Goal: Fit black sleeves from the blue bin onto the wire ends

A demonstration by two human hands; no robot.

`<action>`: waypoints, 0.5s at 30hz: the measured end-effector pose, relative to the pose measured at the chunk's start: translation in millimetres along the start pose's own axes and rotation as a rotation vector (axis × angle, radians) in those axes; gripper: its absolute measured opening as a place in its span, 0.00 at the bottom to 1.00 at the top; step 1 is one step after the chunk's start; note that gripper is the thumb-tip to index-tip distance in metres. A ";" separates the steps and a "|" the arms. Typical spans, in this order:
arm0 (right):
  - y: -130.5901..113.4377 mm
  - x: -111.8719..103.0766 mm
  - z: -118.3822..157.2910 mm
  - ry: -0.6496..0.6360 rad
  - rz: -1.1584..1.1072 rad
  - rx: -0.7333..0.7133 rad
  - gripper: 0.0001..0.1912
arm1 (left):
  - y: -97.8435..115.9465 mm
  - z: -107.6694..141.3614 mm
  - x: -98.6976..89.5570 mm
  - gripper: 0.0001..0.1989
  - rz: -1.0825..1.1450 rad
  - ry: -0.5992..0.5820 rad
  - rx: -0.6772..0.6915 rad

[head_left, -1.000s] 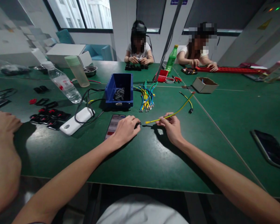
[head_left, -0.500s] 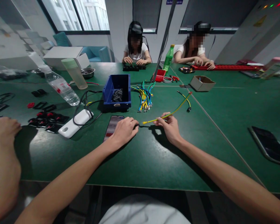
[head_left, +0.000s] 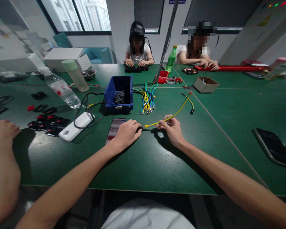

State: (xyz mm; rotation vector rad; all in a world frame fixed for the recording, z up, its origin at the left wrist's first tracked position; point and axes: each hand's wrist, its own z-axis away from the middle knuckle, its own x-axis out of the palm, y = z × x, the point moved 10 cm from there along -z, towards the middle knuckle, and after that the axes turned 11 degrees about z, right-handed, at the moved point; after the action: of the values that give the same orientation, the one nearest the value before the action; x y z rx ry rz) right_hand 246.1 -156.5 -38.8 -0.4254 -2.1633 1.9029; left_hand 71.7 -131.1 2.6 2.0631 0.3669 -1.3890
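Observation:
My right hand [head_left: 171, 128] pinches a yellow-green wire [head_left: 181, 109] partway along. The wire's yellow tip points left at my left hand [head_left: 129, 132], and its red-tipped end rises to the upper right. Between the fingertips of my left hand is a small black piece [head_left: 140, 128], mostly hidden, close to the wire's tip. A phone [head_left: 113, 128] lies partly under my left hand. Beyond the hands are a blue bin [head_left: 119, 106] holding black parts, and a bundle of coloured wires [head_left: 147, 101]. Another short wire [head_left: 192, 103] with a black end lies at the right.
A white power bank [head_left: 77, 126] with a black cable, black and red parts [head_left: 50, 124] and a bottle [head_left: 63, 90] are on the left. Another person's arm [head_left: 4, 152] rests there. A cardboard box [head_left: 205, 85] and phone [head_left: 274, 148] are at right. Two people sit opposite.
The red-tipped far end of the wire has swung slightly left. Both hands keep nearly the same place, and the view has shifted a little.

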 end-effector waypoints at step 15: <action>-1.7 1.6 1.3 -0.023 -0.012 -0.002 0.14 | 2.8 0.1 -1.3 0.12 0.002 -0.008 0.027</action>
State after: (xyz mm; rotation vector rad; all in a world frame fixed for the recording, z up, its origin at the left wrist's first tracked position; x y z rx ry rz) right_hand 244.1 -157.4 -37.3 -0.3921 -2.1774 1.9083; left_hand 72.6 -133.2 4.7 2.0790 0.3444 -1.4078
